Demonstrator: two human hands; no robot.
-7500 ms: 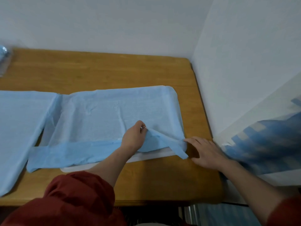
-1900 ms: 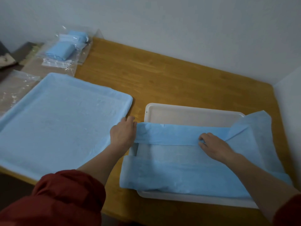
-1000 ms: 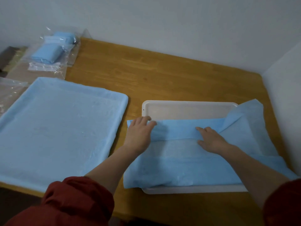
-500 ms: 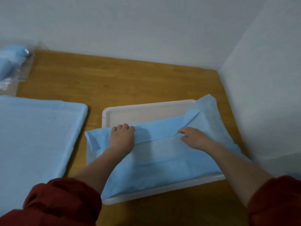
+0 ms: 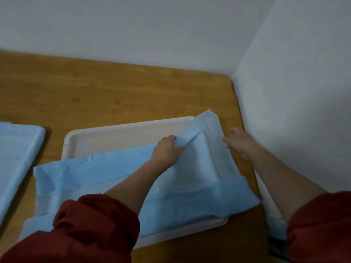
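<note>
Head view shows my left grip [image 5: 166, 150] pinching a fold of the blue sheet [image 5: 114, 168], which lies draped over the white tray [image 5: 117, 133] on the bench [image 5: 114, 92]; my right grip [image 5: 240, 142] touches the sheet's right edge, too blurred to tell whether it clasps; a 2nd blue-covered tray [image 5: 17, 149] sits left.

Left hand [image 5: 165, 151], right hand [image 5: 239, 142] outstretched
</note>
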